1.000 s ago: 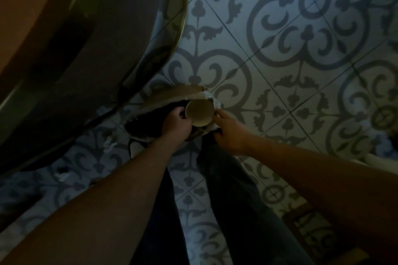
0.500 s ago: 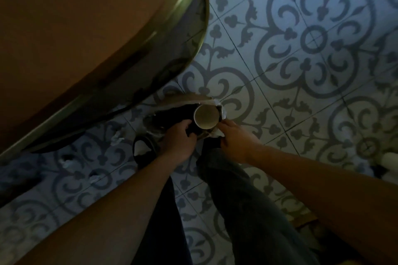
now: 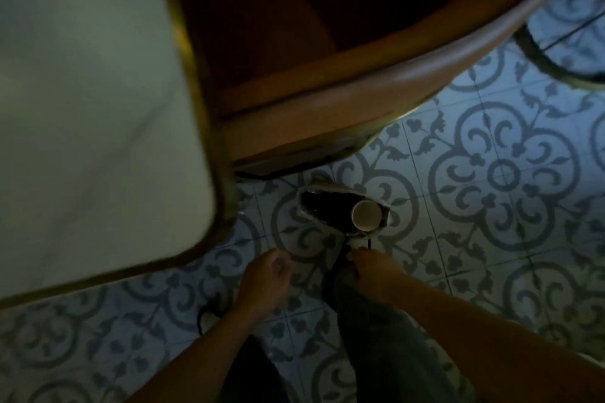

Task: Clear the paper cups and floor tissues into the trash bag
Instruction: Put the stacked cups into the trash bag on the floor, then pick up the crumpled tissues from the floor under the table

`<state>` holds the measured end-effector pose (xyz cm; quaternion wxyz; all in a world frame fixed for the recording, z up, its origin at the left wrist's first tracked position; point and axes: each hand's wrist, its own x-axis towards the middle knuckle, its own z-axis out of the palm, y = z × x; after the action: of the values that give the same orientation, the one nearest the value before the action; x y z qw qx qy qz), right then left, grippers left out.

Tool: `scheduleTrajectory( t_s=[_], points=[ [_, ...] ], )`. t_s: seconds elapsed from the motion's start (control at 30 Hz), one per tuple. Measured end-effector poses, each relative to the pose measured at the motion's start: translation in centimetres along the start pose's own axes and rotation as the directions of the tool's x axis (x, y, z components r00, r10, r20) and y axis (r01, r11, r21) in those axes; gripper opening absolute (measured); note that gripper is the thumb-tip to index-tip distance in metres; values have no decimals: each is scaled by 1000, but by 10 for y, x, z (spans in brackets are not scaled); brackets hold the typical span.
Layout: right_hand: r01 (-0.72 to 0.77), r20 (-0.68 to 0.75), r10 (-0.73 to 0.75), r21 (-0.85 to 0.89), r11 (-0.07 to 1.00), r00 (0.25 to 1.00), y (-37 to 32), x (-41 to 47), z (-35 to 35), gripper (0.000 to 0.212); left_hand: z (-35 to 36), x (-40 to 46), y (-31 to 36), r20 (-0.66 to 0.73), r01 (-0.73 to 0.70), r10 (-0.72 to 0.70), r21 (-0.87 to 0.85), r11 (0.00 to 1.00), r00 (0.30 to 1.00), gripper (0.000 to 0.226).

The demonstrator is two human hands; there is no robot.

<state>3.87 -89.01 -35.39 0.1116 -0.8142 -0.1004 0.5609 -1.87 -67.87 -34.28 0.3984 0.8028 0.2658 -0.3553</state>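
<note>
The dark trash bag (image 3: pixel 319 210) with a pale rim lies open on the patterned floor, just in front of the chair. A white paper cup (image 3: pixel 366 215) sits at the right end of its mouth, opening facing up at me. My left hand (image 3: pixel 265 275) hovers below and left of the bag, apart from it, fingers loosely curled and holding nothing. My right hand (image 3: pixel 373 270) is below the cup, its fingertips pinching the bag's near edge. No floor tissues show clearly in this dim frame.
A white table top with a brass edge (image 3: pixel 196 98) fills the upper left. A brown curved chair (image 3: pixel 343 98) hangs over the bag from above. A dark round base (image 3: pixel 537 52) stands at the top right. My trousered legs (image 3: pixel 376 337) are below the hands.
My left hand has let go of the bag and drawn back towards me. The right hand slid down to the bag's near edge. The view has swung up, bringing in the white table.
</note>
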Motion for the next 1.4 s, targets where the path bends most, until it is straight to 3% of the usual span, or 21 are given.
scheduleTrajectory(
  t_s=[0.23,0.43,0.67,0.77,0.93,1.1,1.17,1.27,1.4],
  points=[
    [56,-4,-56,-26,998,998,-124,-6,48,37,-64,-43,-108,-157,70,-85,-95,993,984,18],
    [62,-61,-62,-1,998,996,-204,2,111,39,-120,-82,-219,-233,57,-88,-134,989,969,11],
    [87,-85,-104,-189,978,991,-280,43,160,27,-144,-76,-339,-346,134,-165,-111,985,923,20],
    [162,-93,-198,-298,941,976,-295,91,178,27,-141,-49,-364,-389,185,-205,-89,979,898,22],
    [236,-107,-304,-415,879,947,-309,198,207,40,-117,35,-404,-439,146,-175,-100,984,881,23],
    [324,-119,-445,-527,786,887,-301,304,232,45,-91,136,-448,-447,76,-58,22,997,892,24],
    [347,-178,-493,-513,785,852,-297,353,239,35,-88,174,-465,-509,51,1,88,995,861,27],
    [342,-242,-527,-533,774,815,-302,419,235,23,-92,220,-487,-479,28,60,174,984,876,28],
    [441,-147,-635,-603,665,758,-326,478,224,18,-104,274,-524,-490,31,97,247,969,867,25]
  ],
)
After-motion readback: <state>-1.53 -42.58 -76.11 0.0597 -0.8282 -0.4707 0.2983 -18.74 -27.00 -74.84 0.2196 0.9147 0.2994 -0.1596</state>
